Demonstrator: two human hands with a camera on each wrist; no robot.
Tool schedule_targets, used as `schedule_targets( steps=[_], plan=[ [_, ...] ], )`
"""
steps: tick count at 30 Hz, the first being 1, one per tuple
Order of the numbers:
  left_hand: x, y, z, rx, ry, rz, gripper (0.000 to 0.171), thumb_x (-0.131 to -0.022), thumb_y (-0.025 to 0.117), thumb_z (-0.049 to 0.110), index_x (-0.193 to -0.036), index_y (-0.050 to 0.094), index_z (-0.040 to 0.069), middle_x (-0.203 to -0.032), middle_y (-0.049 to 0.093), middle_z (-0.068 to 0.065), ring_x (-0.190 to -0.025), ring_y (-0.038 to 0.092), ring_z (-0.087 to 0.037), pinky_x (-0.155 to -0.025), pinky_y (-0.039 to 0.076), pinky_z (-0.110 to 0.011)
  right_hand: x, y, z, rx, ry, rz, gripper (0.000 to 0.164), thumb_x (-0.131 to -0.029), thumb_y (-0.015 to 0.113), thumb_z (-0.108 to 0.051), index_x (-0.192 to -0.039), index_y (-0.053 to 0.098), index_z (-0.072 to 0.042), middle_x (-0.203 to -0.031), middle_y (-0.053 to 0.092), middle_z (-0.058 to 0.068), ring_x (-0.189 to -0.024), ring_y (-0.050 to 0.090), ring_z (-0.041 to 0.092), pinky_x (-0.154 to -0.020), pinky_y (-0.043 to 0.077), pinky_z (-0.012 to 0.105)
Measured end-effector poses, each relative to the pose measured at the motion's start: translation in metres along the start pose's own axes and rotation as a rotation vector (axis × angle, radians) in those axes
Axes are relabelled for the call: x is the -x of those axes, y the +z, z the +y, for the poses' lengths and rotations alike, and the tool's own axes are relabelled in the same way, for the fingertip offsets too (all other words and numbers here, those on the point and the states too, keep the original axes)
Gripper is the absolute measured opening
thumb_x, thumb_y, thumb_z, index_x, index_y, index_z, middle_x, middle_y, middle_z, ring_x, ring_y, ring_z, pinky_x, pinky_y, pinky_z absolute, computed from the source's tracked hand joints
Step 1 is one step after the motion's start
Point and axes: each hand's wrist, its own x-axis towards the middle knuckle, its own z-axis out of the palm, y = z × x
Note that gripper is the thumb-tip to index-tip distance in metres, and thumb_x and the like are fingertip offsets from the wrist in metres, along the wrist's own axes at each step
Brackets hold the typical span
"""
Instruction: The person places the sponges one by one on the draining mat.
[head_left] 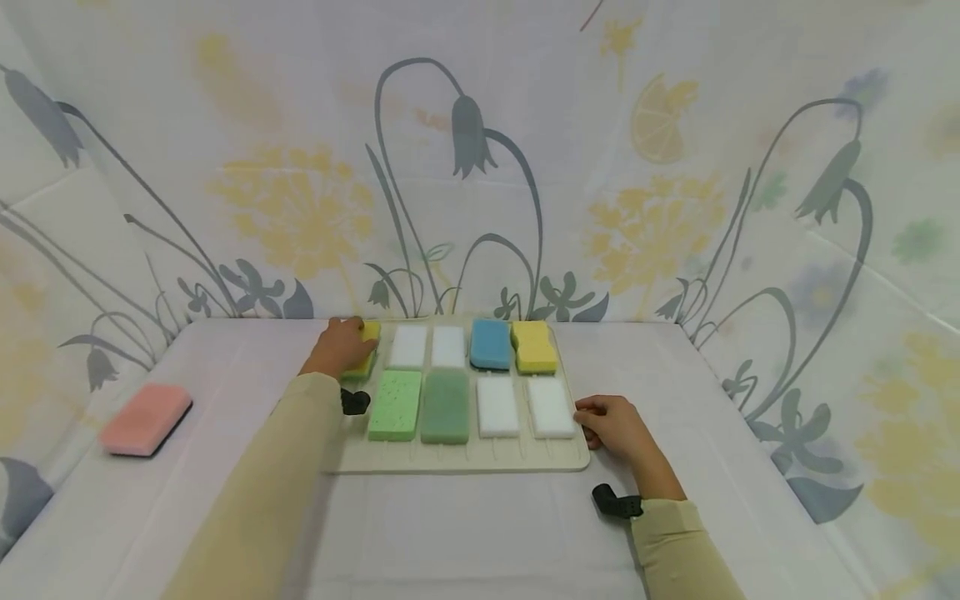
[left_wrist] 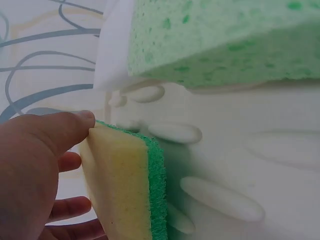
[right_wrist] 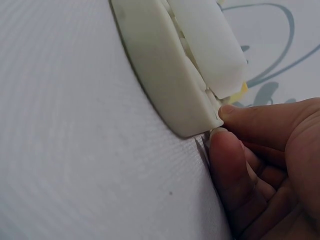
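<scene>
A cream tray [head_left: 465, 458] with raised oval ridges bears two rows of sponges. At its back left corner my left hand [head_left: 339, 346] grips a yellow sponge with a green scouring side [left_wrist: 120, 175]. In the left wrist view the sponge stands tilted, scouring side towards the ridges. My right hand [head_left: 618, 425] pinches the tray's right edge between thumb and finger, close to the front right white sponge [head_left: 551, 407]. The front row also holds a speckled light green sponge [head_left: 394, 405], a darker green one [head_left: 445, 407] and another white one [head_left: 497, 407].
In the back row are two white sponges [head_left: 408, 346], a blue sponge [head_left: 490, 343] and a yellow sponge [head_left: 534, 346]. A pink sponge with a dark underside [head_left: 146, 419] lies on the white cloth at the left. Flower-printed fabric [head_left: 480, 208] rises behind the table.
</scene>
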Motion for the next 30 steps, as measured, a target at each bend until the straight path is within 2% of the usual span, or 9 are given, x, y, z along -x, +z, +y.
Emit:
schedule_targets(
  steps=[10,13,17,22,30],
  plan=[
    [-0.006,0.002,0.011,-0.016,0.020,0.005,0.062,-0.098,0.048,0.035,-0.145,0.036,-0.004,-0.139,0.032,-0.038,-0.121,0.046,-0.052,-0.099,0.041,-0.057,0.001,-0.001,-0.001,-0.007,-0.007,0.001,0.033,-0.094,0.063,-0.016,-0.121,0.063,0.002,-0.082,0.066,0.010,-0.065,0.061,0.015,-0.058,0.056,0.030],
    [-0.008,0.003,0.014,-0.023,0.023,0.002,0.062,-0.098,0.047,0.035,-0.145,0.036,-0.004,-0.140,0.032,-0.039,-0.124,0.044,-0.052,-0.101,0.040,-0.058,0.000,-0.001,0.000,-0.008,-0.009,-0.003,0.033,-0.094,0.063,-0.016,-0.121,0.063,0.002,-0.082,0.067,0.010,-0.065,0.062,0.015,-0.058,0.056,0.030],
    [-0.010,0.007,0.015,-0.023,0.018,-0.005,0.061,-0.098,0.048,0.035,-0.144,0.037,-0.005,-0.141,0.031,-0.040,-0.126,0.041,-0.054,-0.103,0.039,-0.058,-0.001,0.000,0.001,-0.019,-0.001,-0.009,0.033,-0.093,0.063,-0.016,-0.121,0.063,0.002,-0.082,0.067,0.010,-0.065,0.062,0.015,-0.058,0.056,0.030],
    [-0.009,0.010,0.015,-0.038,0.021,0.021,0.059,-0.098,0.049,0.034,-0.140,0.041,-0.006,-0.136,0.037,-0.039,-0.121,0.046,-0.052,-0.100,0.042,-0.056,0.000,0.002,0.000,-0.017,0.007,-0.004,0.033,-0.093,0.063,-0.016,-0.121,0.064,0.002,-0.082,0.066,0.009,-0.064,0.061,0.014,-0.058,0.056,0.029],
    [-0.008,0.011,0.019,-0.027,0.011,0.027,0.057,-0.099,0.046,0.035,-0.141,0.042,-0.004,-0.138,0.034,-0.040,-0.121,0.045,-0.055,-0.101,0.041,-0.058,0.001,0.000,-0.001,-0.007,-0.001,0.005,0.033,-0.093,0.063,-0.016,-0.121,0.064,0.002,-0.081,0.066,0.009,-0.064,0.061,0.014,-0.057,0.056,0.029]
  ],
)
